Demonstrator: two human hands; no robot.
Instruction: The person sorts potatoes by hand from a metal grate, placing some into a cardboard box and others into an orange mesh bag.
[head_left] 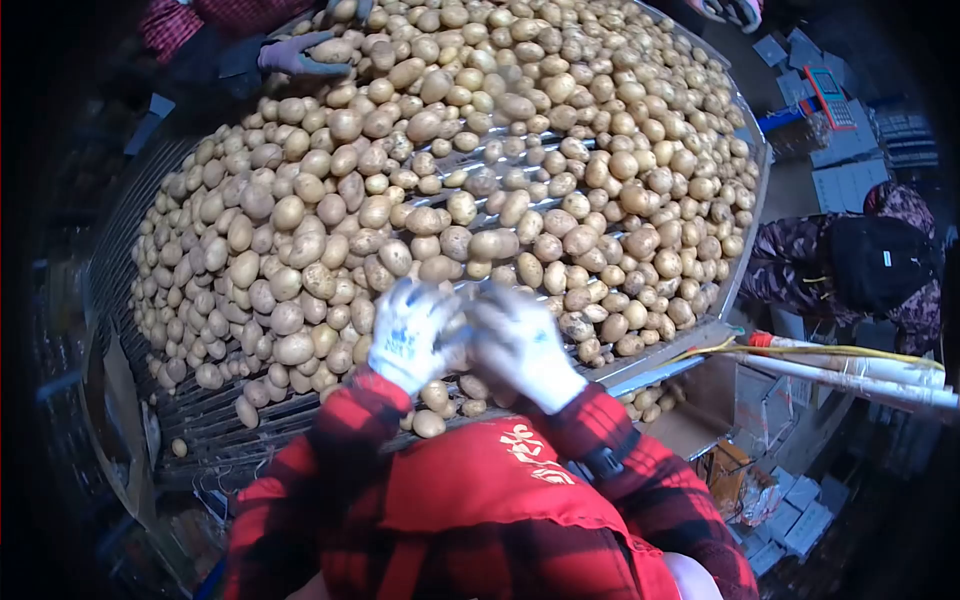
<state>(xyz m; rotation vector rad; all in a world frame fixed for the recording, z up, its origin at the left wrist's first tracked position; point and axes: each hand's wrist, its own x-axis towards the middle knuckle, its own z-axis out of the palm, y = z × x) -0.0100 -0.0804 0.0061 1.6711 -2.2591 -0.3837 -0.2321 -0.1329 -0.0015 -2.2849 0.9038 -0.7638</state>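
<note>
My left hand (408, 335), in a white glove with blue print, is over the near edge of a large heap of potatoes (290, 210). Beside it, my right hand (525, 345), gloved alike, is smeared by motion with its fingers toward the left hand. A blurred brownish shape, perhaps a potato, shows between the two hands; I cannot make out whether either hand grips it. Several loose potatoes (430, 423) lie just below the hands, near my red apron (470, 475). The heap rests on a slatted metal table (230, 425).
At the upper left, a co-worker's gloved hand (303, 54) touches the potatoes. Another person in a dark vest (880, 262) is at the right. White pipes (850, 372) with a yellow cord jut out at the table's right corner. A calculator (830, 98) lies on boxes at upper right.
</note>
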